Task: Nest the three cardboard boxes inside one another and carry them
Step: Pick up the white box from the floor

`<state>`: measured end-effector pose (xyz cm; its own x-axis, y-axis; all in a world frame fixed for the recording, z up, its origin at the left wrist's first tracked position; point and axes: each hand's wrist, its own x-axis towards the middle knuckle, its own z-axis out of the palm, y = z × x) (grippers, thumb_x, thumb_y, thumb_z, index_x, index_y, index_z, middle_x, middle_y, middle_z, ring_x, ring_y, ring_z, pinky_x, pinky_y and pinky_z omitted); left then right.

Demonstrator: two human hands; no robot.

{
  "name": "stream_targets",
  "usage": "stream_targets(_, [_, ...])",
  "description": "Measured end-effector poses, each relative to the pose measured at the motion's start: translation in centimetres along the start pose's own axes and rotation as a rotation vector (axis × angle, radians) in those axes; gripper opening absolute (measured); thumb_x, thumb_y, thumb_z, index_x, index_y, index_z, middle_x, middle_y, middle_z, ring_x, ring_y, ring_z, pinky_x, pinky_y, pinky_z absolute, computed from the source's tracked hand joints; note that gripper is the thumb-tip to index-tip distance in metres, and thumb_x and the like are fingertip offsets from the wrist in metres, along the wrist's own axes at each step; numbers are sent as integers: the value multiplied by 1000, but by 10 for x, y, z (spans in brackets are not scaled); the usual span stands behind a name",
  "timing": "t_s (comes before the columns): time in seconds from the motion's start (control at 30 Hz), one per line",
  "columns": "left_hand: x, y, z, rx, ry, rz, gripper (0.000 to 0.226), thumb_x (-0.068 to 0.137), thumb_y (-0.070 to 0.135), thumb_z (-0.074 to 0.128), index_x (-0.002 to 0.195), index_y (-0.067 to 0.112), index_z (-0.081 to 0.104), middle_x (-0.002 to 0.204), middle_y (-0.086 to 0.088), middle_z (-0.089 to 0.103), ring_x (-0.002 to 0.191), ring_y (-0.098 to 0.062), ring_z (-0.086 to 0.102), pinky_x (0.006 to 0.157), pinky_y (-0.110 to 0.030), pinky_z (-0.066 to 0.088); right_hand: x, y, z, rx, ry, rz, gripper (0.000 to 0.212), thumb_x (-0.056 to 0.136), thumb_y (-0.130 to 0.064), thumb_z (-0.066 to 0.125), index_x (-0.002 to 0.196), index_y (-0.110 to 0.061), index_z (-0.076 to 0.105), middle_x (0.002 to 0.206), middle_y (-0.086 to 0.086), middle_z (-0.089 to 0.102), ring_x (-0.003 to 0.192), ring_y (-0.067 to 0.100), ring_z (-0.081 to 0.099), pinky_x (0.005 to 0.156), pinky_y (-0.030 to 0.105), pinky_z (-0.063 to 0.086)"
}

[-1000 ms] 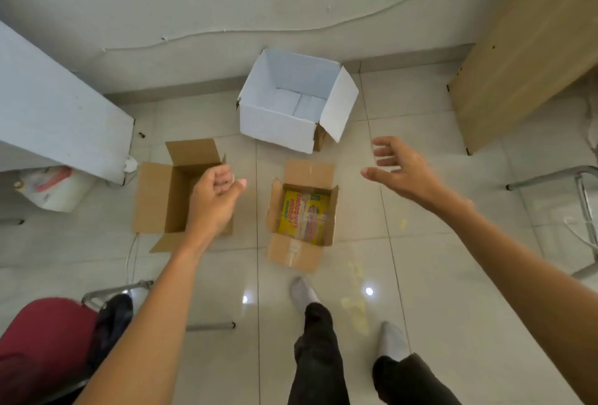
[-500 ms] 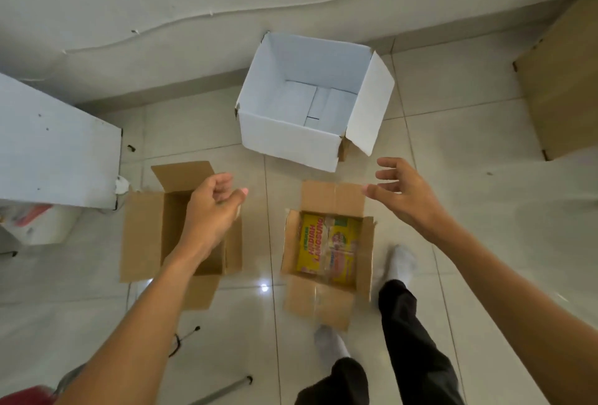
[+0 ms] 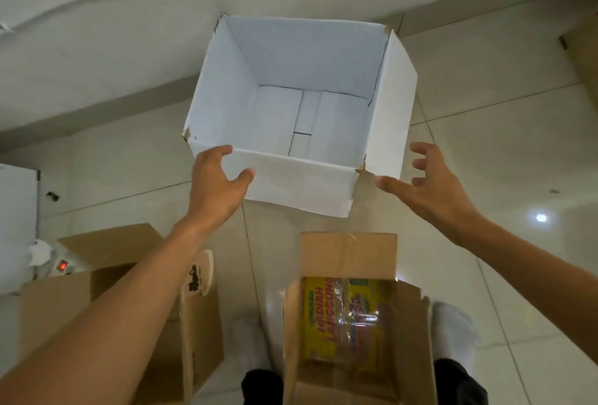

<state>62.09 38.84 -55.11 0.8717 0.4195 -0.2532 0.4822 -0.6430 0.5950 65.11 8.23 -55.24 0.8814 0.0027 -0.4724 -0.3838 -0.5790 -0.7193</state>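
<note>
A large white cardboard box (image 3: 291,184) stands open on the tiled floor near the wall, its right flap upright. My left hand (image 3: 216,184) grips its near-left corner, fingers on the rim and thumb on the front wall. My right hand (image 3: 433,187) is spread open just right of the flap, its thumb close to the flap's lower corner without touching it. Two brown boxes stand nearer to me. One brown box (image 3: 200,340) lies under my left forearm. The other brown box (image 3: 349,255) sits in front of my feet with a yellow printed lining (image 3: 346,317) inside.
A white cabinet (image 3: 16,226) stands at the left, with a power strip (image 3: 63,265) showing a red light beside it. A wooden board (image 3: 582,48) leans at the far right. The wall runs right behind the white box. My socked feet (image 3: 453,330) flank the nearer brown box.
I have stepped forward past the brown boxes. Both hands moved out to the white box, and my left hand has taken hold of its near-left corner.
</note>
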Motion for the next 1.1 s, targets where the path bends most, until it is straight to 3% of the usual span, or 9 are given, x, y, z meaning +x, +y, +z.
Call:
stream_targets(0.13, [60, -32, 2, 70, 96, 40, 61, 82, 30, 68, 135, 15, 42, 144, -7, 36, 135, -24, 30, 105, -30, 28, 31, -2, 40, 38, 97, 92, 93, 71, -51, 73, 143, -30, 18, 148, 11, 35, 130, 29, 40, 87, 34, 39])
stream_targets(0.2, [88, -44, 1, 103, 111, 39, 66, 81, 30, 68, 138, 13, 38, 147, -9, 33, 137, -27, 28, 109, -41, 30, 45, -7, 52, 36, 145, 121, 96, 71, -51, 73, 144, -28, 15, 150, 11, 33, 133, 31, 37, 97, 39, 40])
stream_targets(0.3, [121, -60, 2, 134, 124, 23, 76, 79, 31, 69, 142, 12, 32, 151, -12, 28, 138, -29, 25, 109, -45, 29, 66, -16, 68, 54, 185, 156, 98, 72, -50, 73, 146, -27, 12, 151, 10, 33, 132, 34, 39, 103, 48, 40])
stream_targets(0.4, [146, -73, 5, 89, 107, -25, 82, 76, 33, 71, 143, 13, 28, 149, -11, 32, 135, -30, 31, 107, -46, 32, 84, -22, 83, 55, 189, 186, 97, 75, -46, 72, 147, -26, 10, 152, 10, 29, 133, 34, 37, 104, 51, 39])
stream_targets(0.5, [163, -79, 10, 36, 70, -105, 84, 79, 37, 70, 145, 14, 24, 144, -11, 39, 129, -32, 41, 104, -47, 37, 100, -12, 98, 57, 206, 229, 82, 84, -37, 64, 145, -26, 13, 142, 14, 42, 120, 37, 50, 96, 51, 46])
stream_targets(0.67, [178, -73, 24, 258, 144, -257, 51, 94, 35, 49, 130, 0, 41, 128, -24, 54, 114, -43, 52, 91, -44, 42, 118, 7, 103, 17, 210, 231, 58, 89, -8, 45, 141, -18, 21, 102, 8, 50, 82, 27, 51, 68, 38, 45])
stream_targets(0.8, [174, -78, 30, 394, 190, -235, 34, 98, 22, 41, 113, -6, 52, 112, -28, 60, 102, -45, 55, 74, -38, 36, 129, 13, 95, -26, 195, 173, 51, 88, -2, 42, 136, -14, 28, 96, 4, 48, 74, 21, 49, 63, 34, 42])
stream_targets(0.9, [171, -80, 32, 415, 168, -224, 32, 98, 21, 41, 109, -6, 53, 109, -28, 61, 99, -45, 56, 72, -38, 34, 137, 15, 86, -68, 178, 134, 48, 88, 0, 41, 134, -11, 31, 95, 4, 49, 64, 11, 45, 51, 26, 38])
stream_targets(1.1, [157, -73, 43, 361, 166, -221, 27, 96, 21, 41, 94, -3, 53, 92, -23, 60, 85, -40, 55, 69, -36, 36, 166, 3, 52, -145, 108, 72, 51, 85, 2, 41, 134, -9, 33, 99, 8, 50, 85, 28, 50, 69, 33, 39])
